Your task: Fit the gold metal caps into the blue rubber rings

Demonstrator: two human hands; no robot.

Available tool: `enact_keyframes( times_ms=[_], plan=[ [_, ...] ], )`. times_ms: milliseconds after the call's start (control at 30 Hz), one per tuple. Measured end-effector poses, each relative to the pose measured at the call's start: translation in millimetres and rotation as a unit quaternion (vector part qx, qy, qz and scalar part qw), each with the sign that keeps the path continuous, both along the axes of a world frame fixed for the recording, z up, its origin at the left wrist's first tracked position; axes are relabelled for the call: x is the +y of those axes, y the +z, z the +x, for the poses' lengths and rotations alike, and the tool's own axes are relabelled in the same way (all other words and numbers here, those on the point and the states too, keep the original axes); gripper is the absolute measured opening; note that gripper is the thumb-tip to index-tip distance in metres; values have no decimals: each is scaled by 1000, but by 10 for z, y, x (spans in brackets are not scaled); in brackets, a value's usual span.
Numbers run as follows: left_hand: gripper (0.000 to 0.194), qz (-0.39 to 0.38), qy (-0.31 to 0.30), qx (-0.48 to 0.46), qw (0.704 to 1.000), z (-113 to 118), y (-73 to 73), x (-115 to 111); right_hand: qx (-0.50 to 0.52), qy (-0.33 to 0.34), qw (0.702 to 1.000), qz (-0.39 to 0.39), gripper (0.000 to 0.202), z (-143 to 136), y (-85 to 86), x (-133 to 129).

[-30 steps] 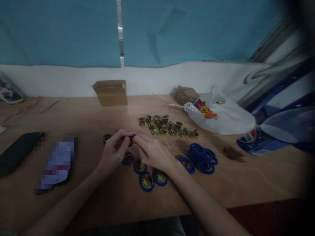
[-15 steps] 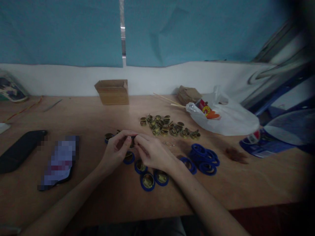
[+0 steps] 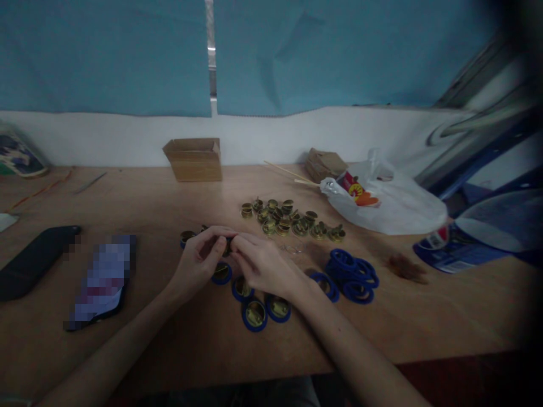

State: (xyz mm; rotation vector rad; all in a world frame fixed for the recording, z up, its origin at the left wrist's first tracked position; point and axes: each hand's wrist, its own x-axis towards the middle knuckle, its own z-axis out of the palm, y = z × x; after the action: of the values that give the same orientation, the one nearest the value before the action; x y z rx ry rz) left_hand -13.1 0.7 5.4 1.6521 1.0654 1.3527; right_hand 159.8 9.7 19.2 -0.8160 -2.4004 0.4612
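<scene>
Cardboard box [image 3: 195,164]: brown, open-topped; its inside cannot be seen.
Left hand [image 3: 199,257]: curled, thumb and fingertips pinching a small dark, brassy piece [image 3: 229,246], mostly hidden, above mid-table.
Blue-rimmed discs [image 3: 254,314]: round, shiny, brass-coloured metal inside blue rings, near the hands.
Right hand [image 3: 263,263]: curled, fingertips gripping the same piece.
Brass-coloured metal pieces [image 3: 283,227]: small, round, clustered beyond the hands.
Loose blue rings [image 3: 350,273]: piled flat.
White plastic bag [image 3: 394,215]: crumpled, red-and-yellow packet [image 3: 350,182] showing.
Blue printed tub [image 3: 470,251]: contents unclear.
</scene>
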Motion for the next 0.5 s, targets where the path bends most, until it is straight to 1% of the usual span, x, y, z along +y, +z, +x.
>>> enact_keyframes(
  times_ms=[133,267,400,500],
  plan=[
    [20,-16,12,1,1000,-8,45,-14,22,-9,1000,-11,8,8,-16,14],
    [19,-34,22,-14,999,-16,59,-14,102,-55,992,-49,7,6,-32,37],
    [18,-43,5,-42,998,-12,34,-11,143,-89,982,-91,7,-9,-50,57],
    [17,-42,-14,-48,998,-1,20,-21,142,-102,980,-93,10,-20,-71,71]
  ],
)
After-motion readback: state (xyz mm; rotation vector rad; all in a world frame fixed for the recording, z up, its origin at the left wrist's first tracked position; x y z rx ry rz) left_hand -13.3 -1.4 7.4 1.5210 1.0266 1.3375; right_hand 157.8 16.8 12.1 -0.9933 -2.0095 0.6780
